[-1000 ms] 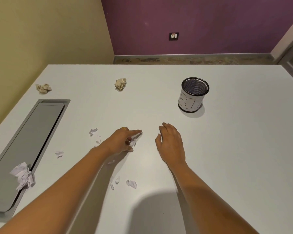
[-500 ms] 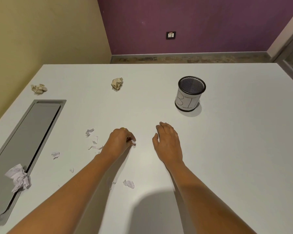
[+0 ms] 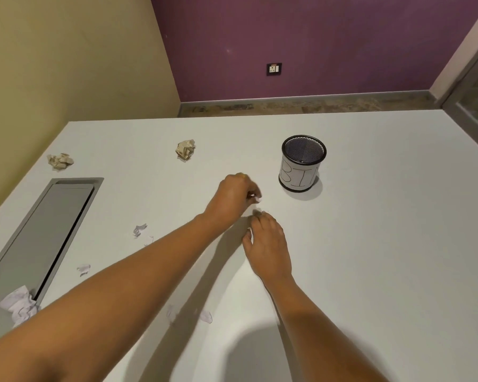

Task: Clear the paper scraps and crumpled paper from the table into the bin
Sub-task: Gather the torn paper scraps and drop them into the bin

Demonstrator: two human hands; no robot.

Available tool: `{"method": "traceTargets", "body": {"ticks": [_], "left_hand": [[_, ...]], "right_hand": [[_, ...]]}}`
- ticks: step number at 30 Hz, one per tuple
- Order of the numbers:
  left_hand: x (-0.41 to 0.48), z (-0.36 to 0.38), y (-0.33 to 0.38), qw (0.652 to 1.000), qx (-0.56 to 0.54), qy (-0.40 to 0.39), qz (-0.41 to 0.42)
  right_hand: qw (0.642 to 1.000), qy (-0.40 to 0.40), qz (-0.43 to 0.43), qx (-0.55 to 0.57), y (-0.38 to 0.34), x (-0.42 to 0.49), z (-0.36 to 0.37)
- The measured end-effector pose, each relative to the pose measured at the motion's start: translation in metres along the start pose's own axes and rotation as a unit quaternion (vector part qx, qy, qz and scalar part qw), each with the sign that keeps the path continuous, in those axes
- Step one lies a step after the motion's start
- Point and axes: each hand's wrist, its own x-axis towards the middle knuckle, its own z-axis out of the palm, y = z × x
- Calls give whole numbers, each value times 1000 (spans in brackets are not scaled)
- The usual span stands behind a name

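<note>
I hold a paper scrap (image 3: 257,199) pinched in my left hand's (image 3: 233,198) grip, above the tabletop (image 3: 384,244) near the bin (image 3: 301,175); my right hand (image 3: 269,245) rests slack. Next: reach over the rim, then let go.

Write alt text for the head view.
A person's left hand pinches a white paper scrap near a mesh bin on a white table; the right hand rests on the table. More scraps and crumpled paper lie at left.
</note>
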Motion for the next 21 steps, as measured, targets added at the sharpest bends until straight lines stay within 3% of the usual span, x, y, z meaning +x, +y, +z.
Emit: {"method": "traceTargets", "body": {"ticks": [7, 11, 15, 21], "left_hand": [[67, 3, 48, 998, 8, 28, 50], [98, 5, 66, 999, 15, 32, 39], [107, 11, 68, 998, 51, 9, 37], [98, 13, 56, 997, 47, 39, 52]], "right_hand": [[1000, -13, -14, -11, 0, 3, -2], [1000, 10, -11, 6, 0, 1, -4], [999, 21, 11, 36, -2, 2, -5], [1000, 0, -18, 7, 1, 1, -5]]}}
